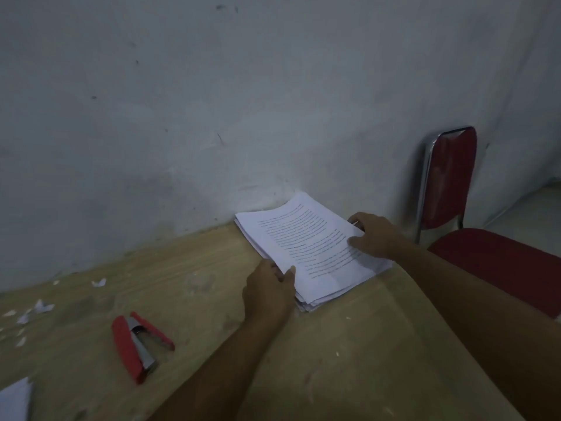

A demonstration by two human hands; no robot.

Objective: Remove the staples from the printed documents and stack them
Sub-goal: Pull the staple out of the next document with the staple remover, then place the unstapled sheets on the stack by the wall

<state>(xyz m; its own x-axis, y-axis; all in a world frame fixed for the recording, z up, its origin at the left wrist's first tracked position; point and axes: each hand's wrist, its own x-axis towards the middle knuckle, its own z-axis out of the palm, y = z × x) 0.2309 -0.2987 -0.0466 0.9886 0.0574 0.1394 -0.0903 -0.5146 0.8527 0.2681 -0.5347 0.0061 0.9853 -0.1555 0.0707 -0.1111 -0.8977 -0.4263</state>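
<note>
A stack of printed white sheets (309, 247) lies on the wooden table (197, 275) against the wall, at the far right corner. My left hand (268, 290) grips the stack's near left edge, thumb on top of the top page. My right hand (375, 235) holds the stack's right edge, thumb lying on the top page and fingers curled over the far side. A red staple remover (138, 344) lies on the table to the left, apart from both hands.
Torn paper scraps (42, 306) are scattered along the left of the table near the wall. A corner of another white sheet (13, 399) shows at the bottom left. A red chair (485, 226) with a chrome frame stands right of the table.
</note>
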